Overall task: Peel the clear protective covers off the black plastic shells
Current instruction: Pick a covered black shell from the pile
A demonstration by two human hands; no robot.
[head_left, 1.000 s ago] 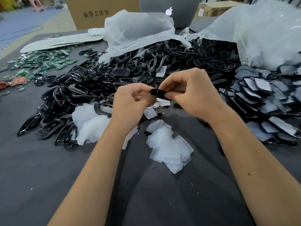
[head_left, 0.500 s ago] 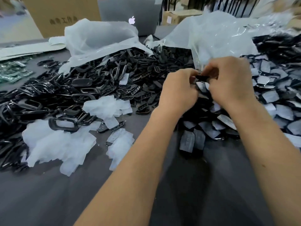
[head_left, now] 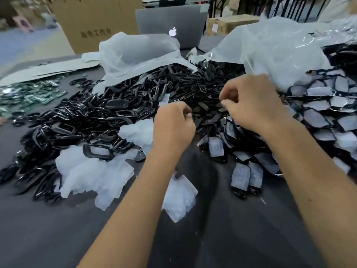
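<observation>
1. Both hands hovered over the middle of the heap: the left hand (head_left: 173, 126) loosely curled, the right hand (head_left: 253, 101) with fingertips pinched together; whether either held anything, I couldn't tell.
2. Covered black shells (head_left: 316, 117) lay piled at the right, some spilling near the right forearm; peeled clear covers (head_left: 92, 171) sat near-left.
3. The shells looked light, stiff and glossy, likely slippery; best pinched by the edges, lifting the film at a corner.
4. Far off, a laptop (head_left: 172, 24) showed an apple logo; the cardboard box (head_left: 94, 22) bore blurred characters, unreadable.
</observation>
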